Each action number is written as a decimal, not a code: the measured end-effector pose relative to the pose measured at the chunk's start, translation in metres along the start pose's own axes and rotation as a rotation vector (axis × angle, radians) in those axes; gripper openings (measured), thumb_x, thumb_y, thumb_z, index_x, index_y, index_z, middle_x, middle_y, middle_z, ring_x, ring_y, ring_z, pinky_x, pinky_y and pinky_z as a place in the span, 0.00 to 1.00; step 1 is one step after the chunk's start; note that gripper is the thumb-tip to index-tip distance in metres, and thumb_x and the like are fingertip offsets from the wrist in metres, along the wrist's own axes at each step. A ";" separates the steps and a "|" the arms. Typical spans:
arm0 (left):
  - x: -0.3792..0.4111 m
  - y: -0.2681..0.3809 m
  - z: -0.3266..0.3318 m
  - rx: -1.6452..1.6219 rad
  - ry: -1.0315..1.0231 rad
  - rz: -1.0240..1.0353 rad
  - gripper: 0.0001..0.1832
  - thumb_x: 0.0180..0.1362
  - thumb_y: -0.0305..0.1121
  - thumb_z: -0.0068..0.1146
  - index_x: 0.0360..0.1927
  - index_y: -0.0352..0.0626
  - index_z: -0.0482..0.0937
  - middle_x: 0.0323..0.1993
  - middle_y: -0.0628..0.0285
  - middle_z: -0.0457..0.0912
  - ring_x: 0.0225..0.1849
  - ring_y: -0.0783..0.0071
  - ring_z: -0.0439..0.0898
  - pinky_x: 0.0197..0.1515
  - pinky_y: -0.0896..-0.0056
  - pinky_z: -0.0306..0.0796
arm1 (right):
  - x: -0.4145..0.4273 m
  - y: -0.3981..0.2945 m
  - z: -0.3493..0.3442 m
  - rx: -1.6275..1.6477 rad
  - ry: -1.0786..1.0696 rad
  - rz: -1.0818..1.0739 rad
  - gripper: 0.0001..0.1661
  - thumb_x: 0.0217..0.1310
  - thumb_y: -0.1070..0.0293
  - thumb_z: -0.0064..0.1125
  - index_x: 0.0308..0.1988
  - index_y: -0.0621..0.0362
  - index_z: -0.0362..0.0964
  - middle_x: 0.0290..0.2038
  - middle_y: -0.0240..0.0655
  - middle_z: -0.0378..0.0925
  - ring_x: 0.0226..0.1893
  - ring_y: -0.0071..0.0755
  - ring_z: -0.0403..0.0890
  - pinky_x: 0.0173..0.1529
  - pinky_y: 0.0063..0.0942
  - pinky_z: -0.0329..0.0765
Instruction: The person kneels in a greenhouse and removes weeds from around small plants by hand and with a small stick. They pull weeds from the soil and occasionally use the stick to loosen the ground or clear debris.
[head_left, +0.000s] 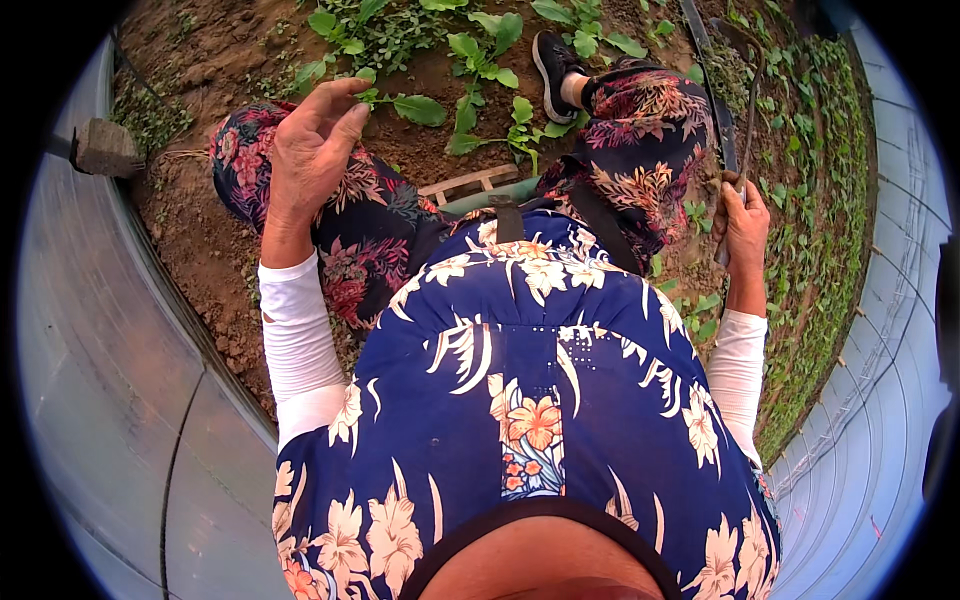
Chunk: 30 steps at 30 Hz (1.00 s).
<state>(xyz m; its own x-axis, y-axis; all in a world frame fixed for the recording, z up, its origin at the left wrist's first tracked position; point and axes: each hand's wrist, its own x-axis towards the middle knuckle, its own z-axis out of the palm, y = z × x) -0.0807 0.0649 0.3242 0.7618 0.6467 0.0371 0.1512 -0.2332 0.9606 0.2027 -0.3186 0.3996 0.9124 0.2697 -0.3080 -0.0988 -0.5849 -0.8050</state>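
My left hand (319, 142) is raised above my left knee, thumb and fingers apart, with nothing seen between them. Just beyond its fingertips is a leafy green seedling (420, 109) growing in the soil. My right hand (739, 221), beside my right knee, is closed around the handle of a hand tool with a long, curved metal neck (752, 97); its head lies near the upper right and its kind is hard to tell. More leafy plants (480, 56) grow between my legs, near my black shoe (556, 71).
A slatted wooden piece (480, 181) and a green rounded object lie at my seat. A dark strip (701, 45) runs along the soil on the right, beside a dense plant bed (817, 225). Plastic sheeting (112, 300) rises at left, near a block (109, 148).
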 end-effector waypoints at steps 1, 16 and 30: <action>-0.001 0.001 0.000 -0.008 0.000 0.003 0.13 0.60 0.31 0.58 0.48 0.40 0.79 0.33 0.64 0.83 0.33 0.82 0.78 0.38 0.78 0.72 | -0.001 -0.003 0.002 0.000 0.000 -0.014 0.11 0.63 0.66 0.56 0.43 0.58 0.71 0.20 0.24 0.67 0.13 0.16 0.64 0.15 0.18 0.61; -0.004 0.007 0.003 0.144 -0.058 0.036 0.15 0.57 0.32 0.59 0.48 0.42 0.80 0.32 0.61 0.82 0.28 0.79 0.77 0.33 0.76 0.71 | 0.017 -0.023 0.019 -0.026 -0.109 -0.092 0.11 0.62 0.69 0.56 0.44 0.62 0.73 0.21 0.23 0.69 0.14 0.14 0.64 0.16 0.17 0.60; 0.128 0.066 0.030 0.468 -0.286 0.137 0.15 0.56 0.28 0.58 0.48 0.39 0.77 0.36 0.58 0.81 0.35 0.67 0.79 0.40 0.70 0.72 | 0.195 -0.038 0.057 -0.341 -0.161 -0.318 0.23 0.68 0.50 0.49 0.34 0.62 0.68 0.20 0.30 0.65 0.23 0.22 0.65 0.28 0.26 0.65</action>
<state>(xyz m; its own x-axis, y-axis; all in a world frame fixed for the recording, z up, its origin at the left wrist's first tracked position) 0.0454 0.1108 0.3843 0.9245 0.3808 0.0141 0.2527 -0.6403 0.7254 0.3615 -0.2002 0.3417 0.8007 0.5746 -0.1695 0.3349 -0.6640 -0.6686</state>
